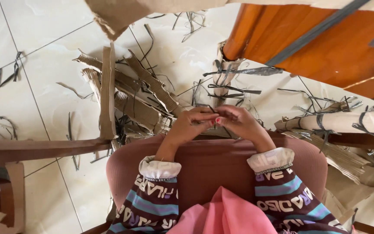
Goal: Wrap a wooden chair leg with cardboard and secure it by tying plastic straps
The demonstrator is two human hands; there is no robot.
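Hands meet at frame centre over the lap: the left hand and the right hand are both closed in a fingertip pinch, fingertips touching each other, and between them sits a thin dark strip that is too small to identify with certainty. Judged from this posture, the step in hand is fine fingertip work on that strip, pulling or separating it; the next move calls for a firm pinch on both sides and a steady pull, since the strip is narrow and easily lost. Both forearms, in striped patterned sleeves with white cuffs, rest on a pink rounded cushion. Pink cloth lies nearest the camera. Just beyond the hands, a pile of torn corrugated cardboard lies on the floor, which is pale glossy tile. Loose dark strips are scattered over the cardboard and tile. A rolled cardboard bundle, bound with dark strip, lies to the right. An orange wooden panel crosses the upper right. Brown wooden pieces stand at the left edge.
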